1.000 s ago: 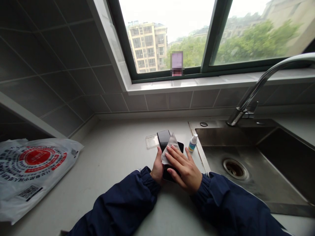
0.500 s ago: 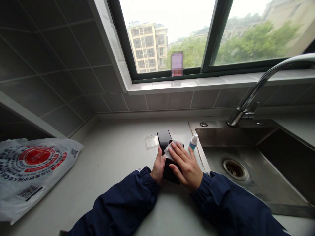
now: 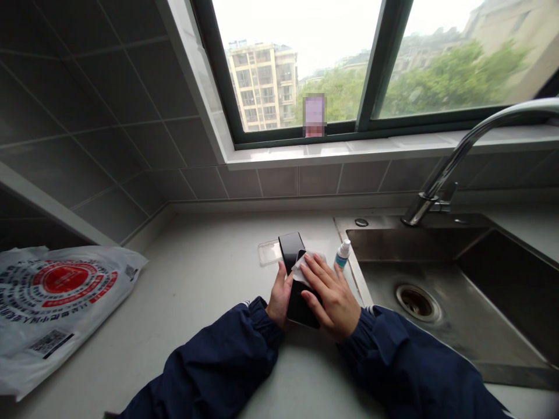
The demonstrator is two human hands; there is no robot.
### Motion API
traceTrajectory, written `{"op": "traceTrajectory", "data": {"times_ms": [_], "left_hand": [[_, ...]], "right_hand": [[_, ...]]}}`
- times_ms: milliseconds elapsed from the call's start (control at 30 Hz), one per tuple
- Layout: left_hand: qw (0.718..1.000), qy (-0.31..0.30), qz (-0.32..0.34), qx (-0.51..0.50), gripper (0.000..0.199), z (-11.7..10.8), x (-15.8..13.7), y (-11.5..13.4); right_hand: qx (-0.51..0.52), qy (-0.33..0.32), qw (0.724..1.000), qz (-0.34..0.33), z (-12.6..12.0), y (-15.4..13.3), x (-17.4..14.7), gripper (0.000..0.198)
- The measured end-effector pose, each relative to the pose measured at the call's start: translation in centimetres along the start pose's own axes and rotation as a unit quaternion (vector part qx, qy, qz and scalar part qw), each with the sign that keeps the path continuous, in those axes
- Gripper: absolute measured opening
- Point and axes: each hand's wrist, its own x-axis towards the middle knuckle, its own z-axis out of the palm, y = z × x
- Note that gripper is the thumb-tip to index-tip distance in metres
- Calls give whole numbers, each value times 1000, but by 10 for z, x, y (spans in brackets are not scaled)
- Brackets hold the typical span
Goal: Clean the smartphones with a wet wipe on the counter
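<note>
A black smartphone (image 3: pixel 301 306) lies tilted in my left hand (image 3: pixel 278 298), which grips its left edge with the thumb raised along the side. My right hand (image 3: pixel 335 298) presses a thin white wipe (image 3: pixel 300 274) against the upper part of the screen, fingers together over it and thumb on the glass lower down. The palm hides part of the phone's right side. Just beyond the phone sits a dark, glossy box-like object (image 3: pixel 290 244), beside a clear phone case (image 3: pixel 268 252). A small white spray bottle (image 3: pixel 343 254) with a blue label stands beyond my right fingers.
To the right is a steel sink (image 3: pixel 384 273) with a curved chrome faucet (image 3: pixel 449 157). A white plastic bag (image 3: pixel 65 308) with red print lies at the left on the pale counter (image 3: pixel 205 256). Behind the counter are a tiled wall and a window.
The phone has shifted very slightly to the left under the wipe. Both hands stay in almost the same place, and the other things have not moved.
</note>
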Motion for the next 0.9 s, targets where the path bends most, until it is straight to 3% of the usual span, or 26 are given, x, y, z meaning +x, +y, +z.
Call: {"op": "traceTrajectory", "data": {"times_ms": [900], "left_hand": [[1000,11,0,-4,73,5,-1,0]], "right_hand": [[10,2,1000,4,1,1,0,50]]}}
